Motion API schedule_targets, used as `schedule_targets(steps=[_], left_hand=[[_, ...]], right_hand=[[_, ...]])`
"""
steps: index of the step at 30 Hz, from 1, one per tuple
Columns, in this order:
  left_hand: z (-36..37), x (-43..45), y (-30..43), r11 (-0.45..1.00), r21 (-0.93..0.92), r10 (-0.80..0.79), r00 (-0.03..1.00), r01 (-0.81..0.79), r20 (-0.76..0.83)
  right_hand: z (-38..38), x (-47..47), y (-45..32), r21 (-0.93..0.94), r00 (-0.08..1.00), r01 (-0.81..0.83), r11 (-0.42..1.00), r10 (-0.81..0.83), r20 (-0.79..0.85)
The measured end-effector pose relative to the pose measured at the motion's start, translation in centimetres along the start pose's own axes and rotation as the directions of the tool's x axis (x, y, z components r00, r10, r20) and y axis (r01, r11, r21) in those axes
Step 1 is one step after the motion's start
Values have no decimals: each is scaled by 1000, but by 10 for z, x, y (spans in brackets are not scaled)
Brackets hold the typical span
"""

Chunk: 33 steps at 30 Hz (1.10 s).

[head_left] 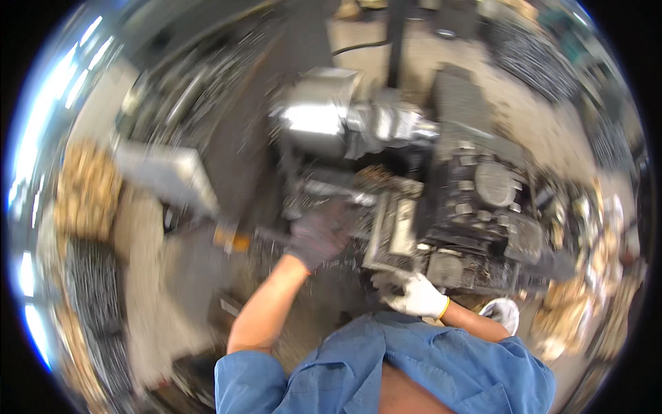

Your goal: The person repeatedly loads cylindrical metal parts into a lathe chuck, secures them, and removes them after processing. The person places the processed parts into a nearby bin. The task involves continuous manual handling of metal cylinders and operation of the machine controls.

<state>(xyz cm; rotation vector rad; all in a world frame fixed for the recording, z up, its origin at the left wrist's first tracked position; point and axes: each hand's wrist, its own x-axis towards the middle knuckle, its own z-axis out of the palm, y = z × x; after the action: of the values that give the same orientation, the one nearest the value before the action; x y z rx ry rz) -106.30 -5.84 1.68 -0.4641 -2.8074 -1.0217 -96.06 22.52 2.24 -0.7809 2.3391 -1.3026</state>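
Observation:
My left hand [321, 234], in a dark glove, reaches forward over the dark, cluttered bed of a machine. Motion blur hides its fingers, and I cannot tell whether they hold anything. Lower and to the right is my right hand [414, 296], in a white knitted glove with a yellow cuff and dirty fingertips. Its fingers are bent near the lower end of a pale metal bracket or plate [402, 227]; contact is unclear. Beyond my left hand a shiny metal cylinder [315, 119] lies across the machine. To the right sits a dark machine block with square-headed bolts and a round cap [495, 185].
An orange-yellow block [232, 240] and a grey panel [168, 173] stand to the left. Behind my right forearm is a white bucket [502, 313]. Stacked tan pieces [88, 191] and dark stacks [98, 295] line the left side. A dark upright post [395, 46] rises at the back.

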Motion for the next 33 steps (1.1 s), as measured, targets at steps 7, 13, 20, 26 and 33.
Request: schedule_targets(steps=[7, 13, 20, 26, 33], left_hand=[[97, -507, -35, -38, -336, -991, 8, 941, 135], [214, -844, 152, -337, -930, -498, -866, 147, 43], [335, -874, 340, -803, -526, 254, -959, -281, 124], [363, -868, 432, -633, -252, 623, -676, -731, 394], [313, -843, 479, 348, -911, 844, -349, -224, 408]], right_hand=[[108, 70, 0, 56, 859, -212, 976, 159, 487], [287, 95, -58, -195, 594, 270, 943, -3, 805], [489, 43, -181, -3, 70, 752, 660, -74, 995], [604, -13, -259, 262, -272, 847, 462, -47, 961], [721, -79, -370, 485, -507, 787, 381, -48, 861]])
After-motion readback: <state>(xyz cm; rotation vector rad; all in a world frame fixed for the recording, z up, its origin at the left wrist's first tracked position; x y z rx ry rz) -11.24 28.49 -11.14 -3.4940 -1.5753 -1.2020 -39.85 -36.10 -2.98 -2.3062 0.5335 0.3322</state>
